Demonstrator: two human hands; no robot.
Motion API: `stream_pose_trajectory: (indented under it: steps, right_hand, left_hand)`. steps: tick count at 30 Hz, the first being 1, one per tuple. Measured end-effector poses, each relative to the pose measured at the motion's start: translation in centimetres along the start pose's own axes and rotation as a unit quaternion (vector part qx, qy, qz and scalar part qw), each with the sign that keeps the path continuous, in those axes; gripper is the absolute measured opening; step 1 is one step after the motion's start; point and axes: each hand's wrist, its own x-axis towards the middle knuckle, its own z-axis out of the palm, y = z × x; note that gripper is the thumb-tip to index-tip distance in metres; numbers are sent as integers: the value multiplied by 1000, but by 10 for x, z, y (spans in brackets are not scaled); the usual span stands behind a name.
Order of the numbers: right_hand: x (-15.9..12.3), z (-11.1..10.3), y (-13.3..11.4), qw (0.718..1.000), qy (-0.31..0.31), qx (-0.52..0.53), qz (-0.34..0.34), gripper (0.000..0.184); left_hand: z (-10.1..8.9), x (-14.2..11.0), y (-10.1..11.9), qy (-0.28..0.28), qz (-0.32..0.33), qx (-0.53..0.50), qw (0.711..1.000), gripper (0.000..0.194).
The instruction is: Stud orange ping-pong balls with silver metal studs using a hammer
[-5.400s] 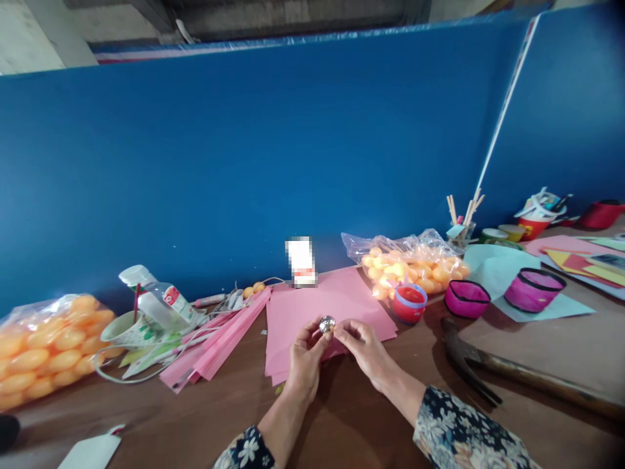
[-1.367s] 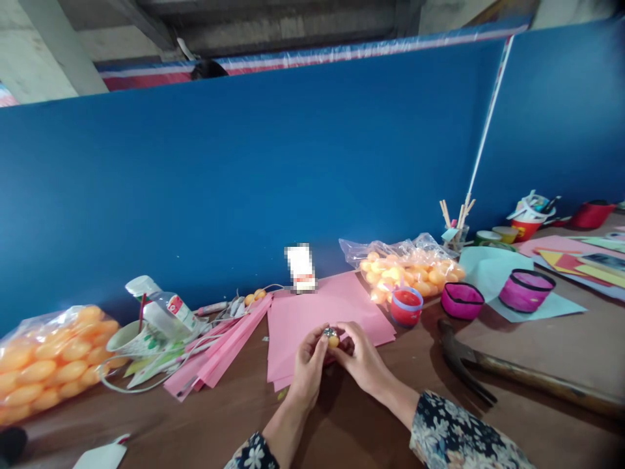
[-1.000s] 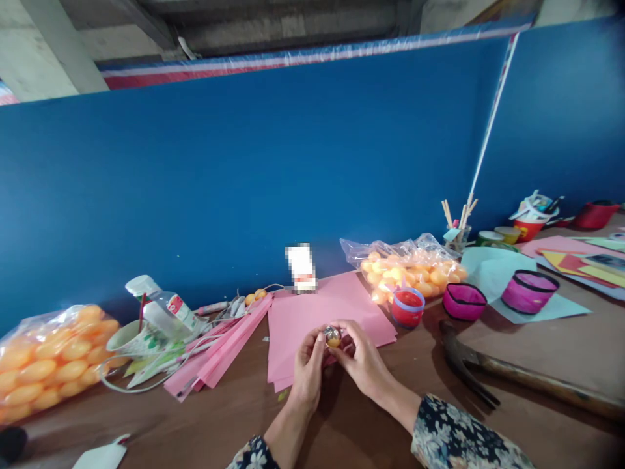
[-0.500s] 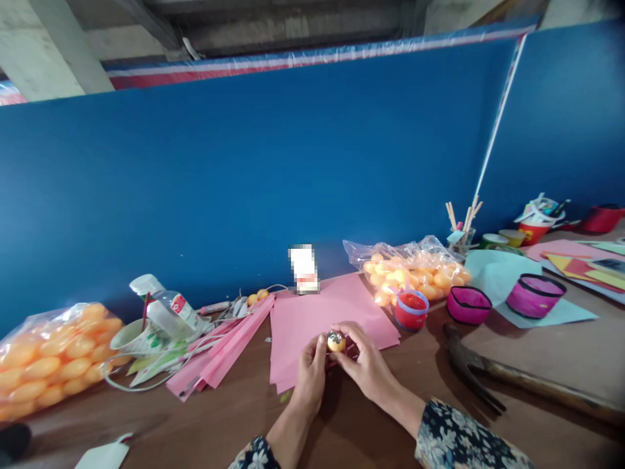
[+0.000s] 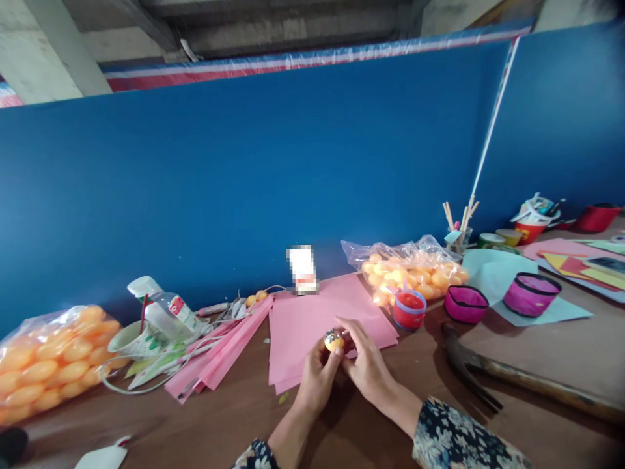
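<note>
By the pink paper [image 5: 303,326], a part-silvery orange ball [image 5: 333,340] is pinched by the left hand [image 5: 316,384], right hand [image 5: 370,368] curled close, contact unclear; fingertip work seems underway, steadiness is called for.

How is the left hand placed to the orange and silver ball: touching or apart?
Touching. The head view shows the left hand holding the orange and silver ball, its thumb pressed over the ball's lower edge.

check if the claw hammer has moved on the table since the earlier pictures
No: the claw hammer lies the same way in front of the nearest magenta fabric band; both shift slightly together with the camera.
</note>
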Motion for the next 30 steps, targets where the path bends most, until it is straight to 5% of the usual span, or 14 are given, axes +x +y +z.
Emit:
stream_pose_trajectory:
  steps: [6, 12, 16, 30]
  right_hand:
    - [0, -4, -11, 999, -37, 17, 11, 32]
    - [2, -5, -12, 1000, -20, -23, 7, 27]
    - [2, -4, -9, 999, -8, -33, 0, 31]
    - [2, -4, -13, 999, 0, -40, 7, 29]
  left_hand:
    - [1, -5, 11, -17, 3, 40, 999, 37]
    - [-2, -2, -3, 65, 14, -10, 998, 47]
    - [-2, 0, -6, 90, 19, 3, 996, 36]
    - [-3, 1, -5, 33, 16, 7, 999, 36]
